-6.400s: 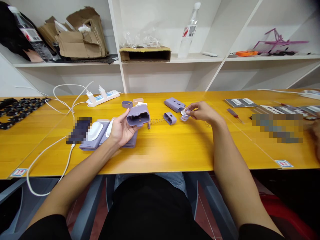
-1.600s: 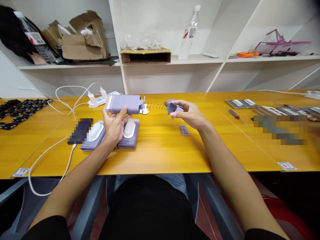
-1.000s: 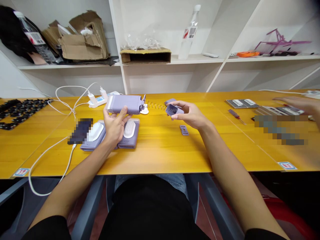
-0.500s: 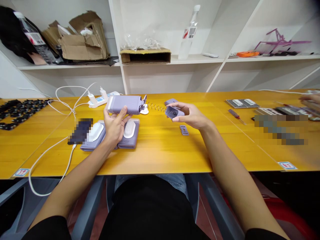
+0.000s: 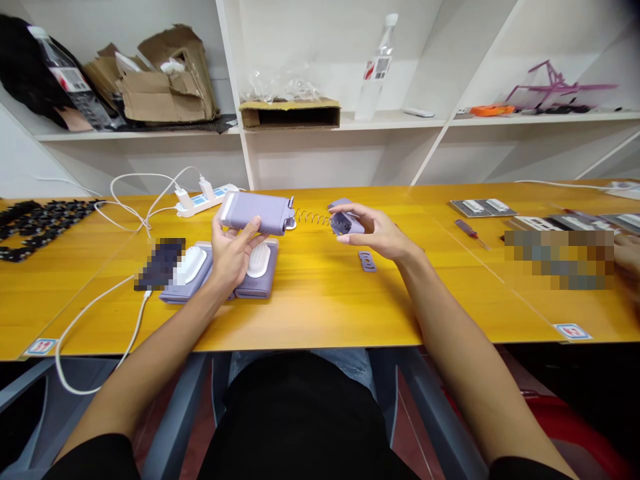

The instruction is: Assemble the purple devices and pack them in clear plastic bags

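Observation:
My left hand (image 5: 235,250) is closed around a purple boxy casing (image 5: 257,212) with a pale left end, held above the table. A thin coiled spring (image 5: 313,217) stretches from the casing's right end to a smaller hollow purple cap (image 5: 349,223). The cap is pinched between the thumb and fingers of my right hand (image 5: 377,233). Below the right hand lies a small flat purple slotted plate (image 5: 367,261). Another purple piece (image 5: 340,202) rests behind the cap, partly hidden. Beneath my left hand are two purple casings (image 5: 257,283) with white oval pads on top.
A phone (image 5: 161,263) with a white cable leans by the casings at left. Behind it stands a power strip (image 5: 207,200). Black parts (image 5: 40,223) cover the far left. At right are a screwdriver (image 5: 467,230), a grey tray (image 5: 481,208) and another person's hand (image 5: 627,257).
The casing in my left hand has turned slightly, its right end a little lower. The cap has shifted slightly left. At right, the other person's hand has moved lower.

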{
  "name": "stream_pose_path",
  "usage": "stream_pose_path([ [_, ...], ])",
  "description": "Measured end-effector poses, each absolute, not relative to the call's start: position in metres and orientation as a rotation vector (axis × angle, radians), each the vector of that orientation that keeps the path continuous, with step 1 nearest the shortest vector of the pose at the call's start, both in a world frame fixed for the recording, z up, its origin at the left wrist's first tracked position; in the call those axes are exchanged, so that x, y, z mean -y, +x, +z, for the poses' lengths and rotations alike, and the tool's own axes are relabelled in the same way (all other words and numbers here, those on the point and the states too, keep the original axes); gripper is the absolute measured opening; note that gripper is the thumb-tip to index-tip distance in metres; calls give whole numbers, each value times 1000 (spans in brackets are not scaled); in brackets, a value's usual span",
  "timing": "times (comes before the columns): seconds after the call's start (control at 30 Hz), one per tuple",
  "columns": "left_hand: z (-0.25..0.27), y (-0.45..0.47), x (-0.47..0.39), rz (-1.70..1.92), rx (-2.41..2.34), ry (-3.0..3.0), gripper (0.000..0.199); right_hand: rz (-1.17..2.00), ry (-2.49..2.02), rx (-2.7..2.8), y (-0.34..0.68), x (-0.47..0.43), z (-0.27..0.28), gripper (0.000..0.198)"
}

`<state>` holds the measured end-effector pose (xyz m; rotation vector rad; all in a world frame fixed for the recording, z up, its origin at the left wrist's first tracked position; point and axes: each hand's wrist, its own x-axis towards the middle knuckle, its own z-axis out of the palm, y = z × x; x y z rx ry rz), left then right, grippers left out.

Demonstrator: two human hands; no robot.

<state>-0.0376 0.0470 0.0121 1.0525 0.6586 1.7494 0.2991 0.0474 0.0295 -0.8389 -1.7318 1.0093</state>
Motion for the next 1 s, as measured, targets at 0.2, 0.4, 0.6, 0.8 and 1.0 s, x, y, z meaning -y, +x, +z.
stream_pose_path([
  [0.2, 12, -38, -47, 1738, -662, 1071, 92, 777, -813, 1906, 295, -47, 29, 47],
  [0.4, 8, -40, -49, 1713, -667, 1099, 95, 384, -832, 2009, 277, -48, 15, 47],
  [0.6, 7, -37, -46, 1711, -677, 1161, 98, 233, -966, 1910, 255, -53, -1, 17],
  [0.8, 6, -36, -47, 1722, -680, 1228, 108, 16, -924, 1981, 250, -56, -7, 21],
  [1.0, 4, -38, -48, 1722, -704, 1273, 116, 2, -889, 2096, 249, -47, -3, 65],
])
